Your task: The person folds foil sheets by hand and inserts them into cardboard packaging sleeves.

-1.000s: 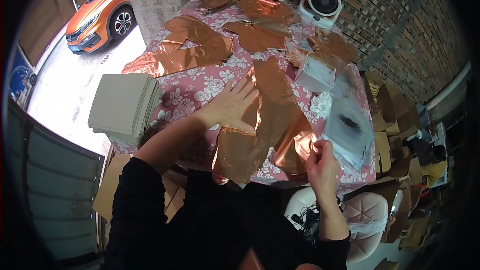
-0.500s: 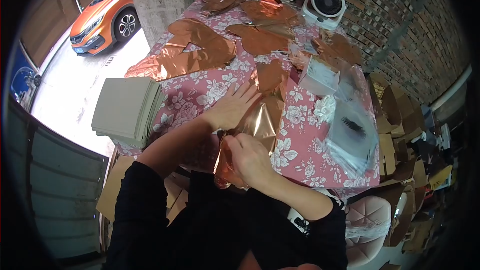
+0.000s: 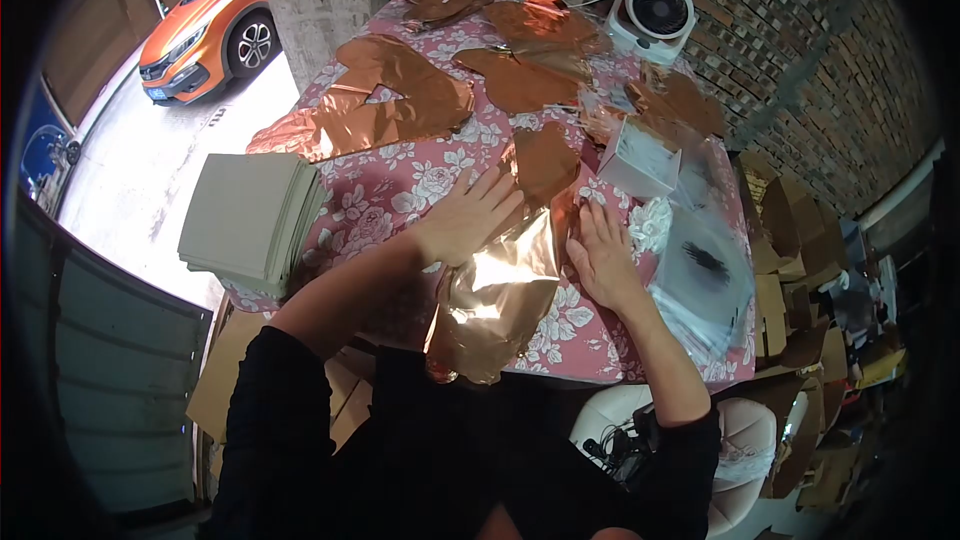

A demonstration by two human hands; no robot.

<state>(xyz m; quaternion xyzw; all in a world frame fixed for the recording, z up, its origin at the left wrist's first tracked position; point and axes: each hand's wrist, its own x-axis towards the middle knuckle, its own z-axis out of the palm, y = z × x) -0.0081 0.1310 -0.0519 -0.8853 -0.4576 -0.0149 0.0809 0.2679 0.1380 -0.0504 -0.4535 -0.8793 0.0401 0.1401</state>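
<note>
1. The copper-coloured foil piece (image 3: 500,285) was laid lengthwise on the floral tablecloth (image 3: 600,340) in front of the wearer, its near end set at the table edge; it is taken below as the clock's centre.
2. The left hand (image 3: 468,223) was placed palm down at 10 o'clock, over the foil's left edge, with its fingers straight and spread, nothing being gripped.
3. The right hand (image 3: 602,255) was held flat at 3 o'clock, along the foil's right edge, with its fingers extended and slightly parted; nothing was clasped.
4. Larger foil shapes (image 3: 400,105) were spread at 11 o'clock, and others (image 3: 530,80) at 12.
5. A stack of grey-green sheets (image 3: 240,215) was seen at 9 o'clock; no lettering could be made out on its top.
6. An open white box (image 3: 628,178) was set at 2 o'clock, and clear plastic bags (image 3: 700,300) were laid at 3, marked by a dark patch that could not be read.
7. A blue number plate (image 3: 157,94) was carried by the orange car (image 3: 205,35) at 10 o'clock, its characters too small to be read.
</note>
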